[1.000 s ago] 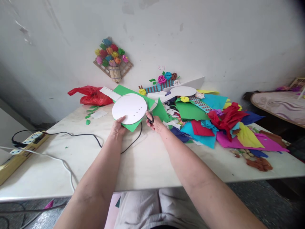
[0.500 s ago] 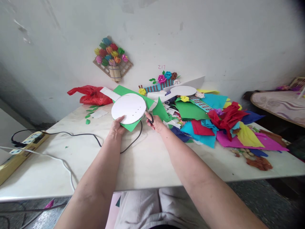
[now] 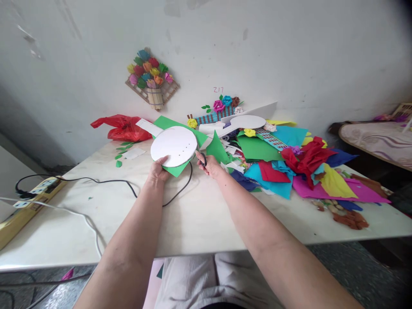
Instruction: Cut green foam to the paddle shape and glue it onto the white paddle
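My left hand (image 3: 158,169) pinches the near edge of a white guitar-shaped cutout (image 3: 174,145) together with a green sheet (image 3: 176,170) beneath it. The cutout has a round body with a row of small dark dots and a neck pointing to the far left. In my right hand (image 3: 207,165) are scissors (image 3: 203,160) with dark handles, gripped at the right rim of the round body. Their blades are mostly hidden by the hand and the sheets. A partly cut flap of the green sheet (image 3: 217,148) stands up just right of the blades.
Colored papers (image 3: 273,176) and a second white cutout (image 3: 247,122) lie heaped on the right. A red plastic bag (image 3: 124,128) and small green paper leaves (image 3: 119,164) are at the left. A black cord (image 3: 96,180) runs from a power strip (image 3: 35,201) across the table (image 3: 206,223).
Almost nothing differs. Both hands keep their grip at the same spots, and the cutout and green sheet have barely shifted.
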The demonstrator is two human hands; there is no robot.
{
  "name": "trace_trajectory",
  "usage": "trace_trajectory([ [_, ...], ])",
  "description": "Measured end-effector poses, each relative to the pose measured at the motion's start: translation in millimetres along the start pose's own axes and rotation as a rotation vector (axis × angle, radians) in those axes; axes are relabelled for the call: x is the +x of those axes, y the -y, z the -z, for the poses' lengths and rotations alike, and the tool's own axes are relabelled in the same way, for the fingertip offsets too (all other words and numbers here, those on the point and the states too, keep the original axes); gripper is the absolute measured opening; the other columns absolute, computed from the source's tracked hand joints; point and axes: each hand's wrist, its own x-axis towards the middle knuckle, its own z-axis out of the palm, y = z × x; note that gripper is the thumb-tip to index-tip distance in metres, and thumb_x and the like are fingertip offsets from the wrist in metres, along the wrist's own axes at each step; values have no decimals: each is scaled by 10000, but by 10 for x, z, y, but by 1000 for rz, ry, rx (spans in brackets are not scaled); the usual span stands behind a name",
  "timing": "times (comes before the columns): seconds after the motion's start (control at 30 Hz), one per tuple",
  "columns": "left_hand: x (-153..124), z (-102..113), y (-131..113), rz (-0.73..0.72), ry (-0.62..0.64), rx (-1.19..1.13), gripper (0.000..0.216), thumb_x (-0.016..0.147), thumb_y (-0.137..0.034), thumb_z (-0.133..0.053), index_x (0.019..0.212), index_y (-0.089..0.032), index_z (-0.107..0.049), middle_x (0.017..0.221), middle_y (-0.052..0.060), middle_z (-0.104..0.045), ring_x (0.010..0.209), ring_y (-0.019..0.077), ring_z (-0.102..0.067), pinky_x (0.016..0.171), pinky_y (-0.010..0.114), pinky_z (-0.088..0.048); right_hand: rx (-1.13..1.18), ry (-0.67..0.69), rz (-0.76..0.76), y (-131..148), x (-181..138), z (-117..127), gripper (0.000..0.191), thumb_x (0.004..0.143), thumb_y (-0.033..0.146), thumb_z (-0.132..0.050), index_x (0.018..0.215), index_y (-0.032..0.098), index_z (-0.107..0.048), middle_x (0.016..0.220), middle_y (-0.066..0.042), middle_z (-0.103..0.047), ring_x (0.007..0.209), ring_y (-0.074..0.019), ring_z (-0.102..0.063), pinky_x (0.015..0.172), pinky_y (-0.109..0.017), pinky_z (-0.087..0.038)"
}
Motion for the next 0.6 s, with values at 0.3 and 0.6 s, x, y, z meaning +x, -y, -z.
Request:
trace_trajectory([
  [0.3, 2, 3, -8, 7, 3, 15, 731, 687, 57, -511, 1368, -202, -448, 1188, 120, -649, 1123, 341, -569, 987, 534, -425, -2, 20, -12, -4, -9, 15, 456, 819, 546, -578, 593, 155, -511, 391, 45, -472, 262, -24, -298, 244, -166, -188],
  [0.6, -56, -36, 21, 50, 17, 77, 713, 679, 61, -503, 1355, -162, -461, 1147, 139, -666, 1096, 347, -587, 988, 527, -434, 21, 3, -78, 61, -25, 86, 514, 810, 621, -536, 595, 155, -511, 394, 21, -499, 260, -26, -286, 247, -170, -179],
])
